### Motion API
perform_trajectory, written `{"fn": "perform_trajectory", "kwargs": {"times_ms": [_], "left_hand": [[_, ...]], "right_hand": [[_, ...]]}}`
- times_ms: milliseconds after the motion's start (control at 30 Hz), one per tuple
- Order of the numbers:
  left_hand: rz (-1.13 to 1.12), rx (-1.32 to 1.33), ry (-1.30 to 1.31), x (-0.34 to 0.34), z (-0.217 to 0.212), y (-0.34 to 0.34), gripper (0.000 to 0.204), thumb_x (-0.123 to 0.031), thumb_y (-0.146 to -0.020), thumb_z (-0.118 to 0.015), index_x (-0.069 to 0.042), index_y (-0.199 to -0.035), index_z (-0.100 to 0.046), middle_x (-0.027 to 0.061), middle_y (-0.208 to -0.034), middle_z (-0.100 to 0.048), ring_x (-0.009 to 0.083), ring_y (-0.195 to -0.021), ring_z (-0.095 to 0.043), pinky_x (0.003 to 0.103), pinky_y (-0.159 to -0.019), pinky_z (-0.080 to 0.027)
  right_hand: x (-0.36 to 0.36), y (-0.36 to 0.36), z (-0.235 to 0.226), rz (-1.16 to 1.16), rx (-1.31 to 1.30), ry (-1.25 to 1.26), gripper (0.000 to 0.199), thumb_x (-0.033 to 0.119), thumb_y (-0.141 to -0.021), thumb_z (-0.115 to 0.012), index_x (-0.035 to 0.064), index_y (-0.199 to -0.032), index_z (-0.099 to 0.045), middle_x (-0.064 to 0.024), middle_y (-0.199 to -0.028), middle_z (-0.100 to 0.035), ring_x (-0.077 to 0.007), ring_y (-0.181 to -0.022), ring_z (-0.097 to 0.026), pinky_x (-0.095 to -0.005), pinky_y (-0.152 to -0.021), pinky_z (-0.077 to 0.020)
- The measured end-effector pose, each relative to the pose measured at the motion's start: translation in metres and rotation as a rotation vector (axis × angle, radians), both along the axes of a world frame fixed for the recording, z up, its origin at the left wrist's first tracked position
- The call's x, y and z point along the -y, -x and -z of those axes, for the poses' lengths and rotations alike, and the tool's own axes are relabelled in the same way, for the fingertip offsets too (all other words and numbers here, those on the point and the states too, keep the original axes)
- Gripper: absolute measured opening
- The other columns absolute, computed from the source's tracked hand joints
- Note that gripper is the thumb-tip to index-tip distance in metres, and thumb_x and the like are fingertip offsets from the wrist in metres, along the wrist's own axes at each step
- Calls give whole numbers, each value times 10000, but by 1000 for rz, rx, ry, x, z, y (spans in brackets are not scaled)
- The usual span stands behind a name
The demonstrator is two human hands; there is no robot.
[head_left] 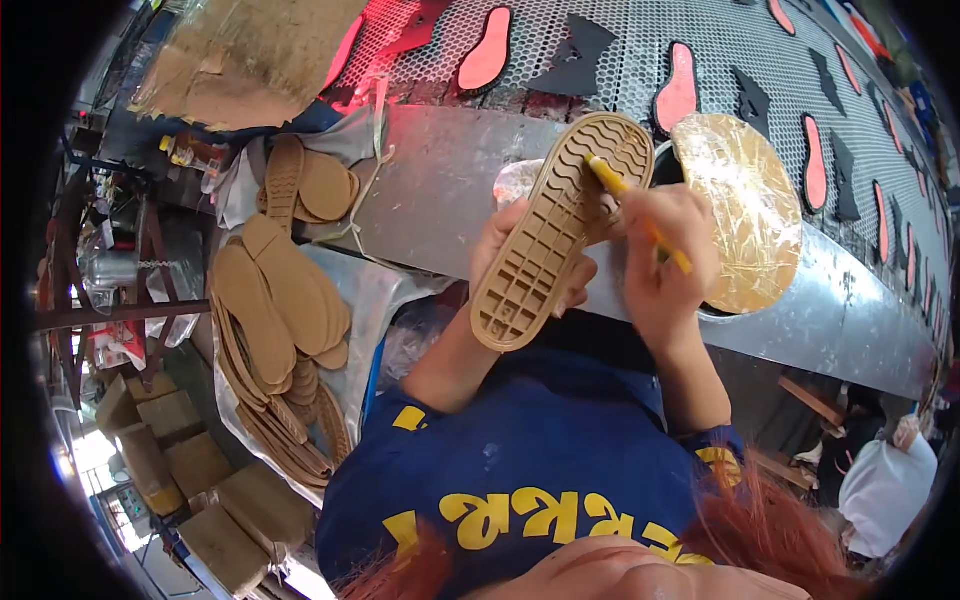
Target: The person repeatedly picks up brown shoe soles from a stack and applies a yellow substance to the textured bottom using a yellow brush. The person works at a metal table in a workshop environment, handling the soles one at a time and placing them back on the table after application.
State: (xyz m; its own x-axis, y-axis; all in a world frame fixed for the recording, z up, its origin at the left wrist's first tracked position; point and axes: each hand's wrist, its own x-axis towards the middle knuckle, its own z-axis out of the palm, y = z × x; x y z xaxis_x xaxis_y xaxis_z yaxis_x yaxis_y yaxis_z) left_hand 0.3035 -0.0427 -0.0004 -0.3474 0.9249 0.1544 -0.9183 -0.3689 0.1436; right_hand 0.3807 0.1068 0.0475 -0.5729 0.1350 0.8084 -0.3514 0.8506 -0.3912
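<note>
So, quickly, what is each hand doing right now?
Left hand: closed around the tan shoe sole.
Right hand: closed, holding a yellow pen-like tool.

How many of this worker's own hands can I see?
2: the left hand, partly hidden behind the tan shoe sole it holds, and the right hand, beside it, gripping a yellow tool.
</note>
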Motion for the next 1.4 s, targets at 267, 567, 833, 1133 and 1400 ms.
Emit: {"fn": "perform_trajectory", "kwargs": {"times_ms": [267, 567, 833, 1133, 1400], "left_hand": [[99, 179, 52, -12, -11, 6, 638, -465, -935, -341, -31, -1402, -335, 308, -1418, -322, 283, -648, -561, 411, -551, -497], [104, 30, 13, -12, -17, -2, 639, -489, -942, -303, -11, -1347, -431, 218, -1338, -473, 270, -542, -499, 355, -483, -397], [23, -51, 45, -15, -20, -13, 602, -490, -938, -299, -19, -1244, -514, 150, -1122, -603, 252, -537, -491, 327, -461, -438], [-3, -29, -8, -17, -8, -15, 699, -582, -918, -321, -26, -1327, -429, 250, -1222, -530, 324, -909, -600, 370, -661, -553], [-61, 31, 21, -27, -37, -15, 812, -658, -914, -275, -63, -1464, -219, 299, -1445, -271, 241, -892, -621, 290, -638, -551]], "right_hand": [[19, -18, -7, -436, 173, 498, 229, -82, -724, -639, 29, -924, -649, -74, -892, -633, -212, -786, -575, -316, -740, -463], [8, -15, 9, 45, -89, 606, 146, -42, -905, -538, -13, -1049, -540, -120, -1034, -582, -128, -786, -585, -222, -680, -482], [13, -9, 6, -123, -186, 592, 151, -10, -922, -508, 32, -1004, -388, -233, -1124, -553, -190, -869, -623, -243, -697, -529], [15, -22, 5, -168, -118, 294, 396, 147, -788, -761, 45, -992, -438, -211, -1084, -559, -291, -869, -615, -343, -793, -515], [41, -39, 12, -440, -100, 320, 410, 176, -755, -789, 16, -936, -457, -267, -1114, -543, -339, -892, -626, -383, -752, -540]]}}
